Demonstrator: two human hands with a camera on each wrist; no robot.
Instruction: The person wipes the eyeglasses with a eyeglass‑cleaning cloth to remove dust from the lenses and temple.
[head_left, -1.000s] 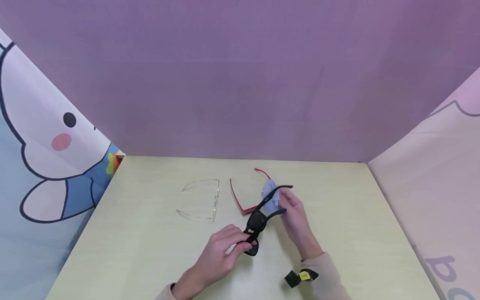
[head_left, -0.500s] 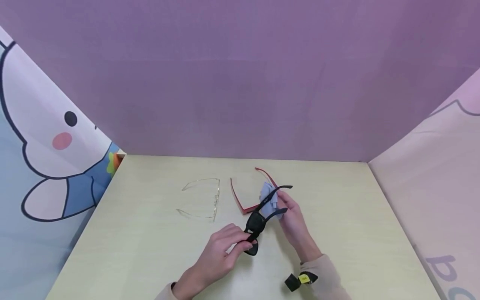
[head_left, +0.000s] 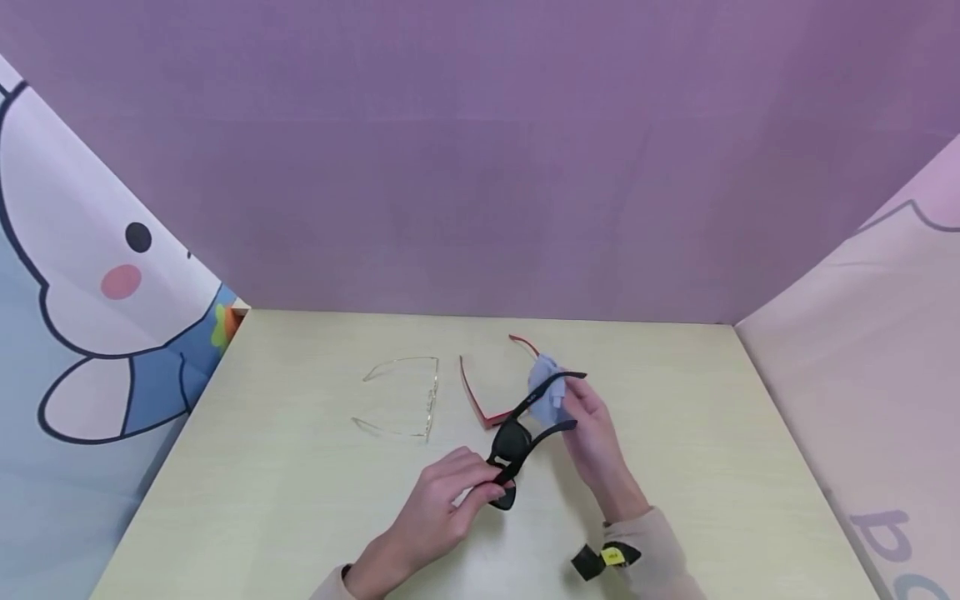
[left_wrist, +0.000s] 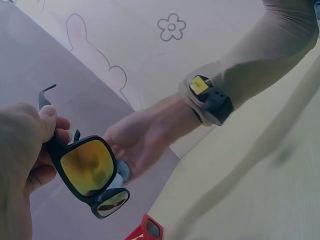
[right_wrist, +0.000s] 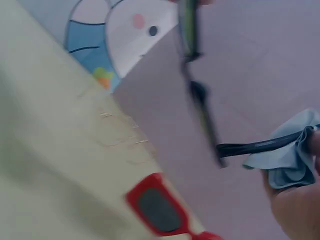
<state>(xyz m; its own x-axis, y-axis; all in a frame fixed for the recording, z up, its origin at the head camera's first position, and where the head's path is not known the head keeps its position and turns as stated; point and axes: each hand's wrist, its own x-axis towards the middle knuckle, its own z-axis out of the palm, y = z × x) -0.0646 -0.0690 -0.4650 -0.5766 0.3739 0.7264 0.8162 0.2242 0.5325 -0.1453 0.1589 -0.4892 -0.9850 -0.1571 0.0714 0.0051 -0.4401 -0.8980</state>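
A pale worktop (head_left: 262,492) carries two pairs of glasses, and over its middle the person works with both hands. The left hand (head_left: 446,500) holds its fingers clamped on the frame of the black sunglasses (head_left: 513,440), beside one lens. The right hand (head_left: 592,442) has its fingers pinched on a cloth folded about one arm of the same sunglasses. These are held above the worktop between the hands, tilted, with both arms unfolded and pointing toward the far right corner.

The red glasses (right_wrist: 160,207) lie just beyond, nearer the far edge, their arms open toward that edge. The gold wire glasses (head_left: 431,404) lie left of them, arms open toward the left edge. Smallest is the blue cloth (head_left: 551,407), crumpled against the sunglasses' arm.

The likeliest trouble, I judge, is leverage: a hard tug along the arm could strain its hinge or twist the frame out of the left fingers' narrow hold. If it slipped, the sunglasses might drop onto the red pair. Fingertips straying onto a lens could also smudge it.
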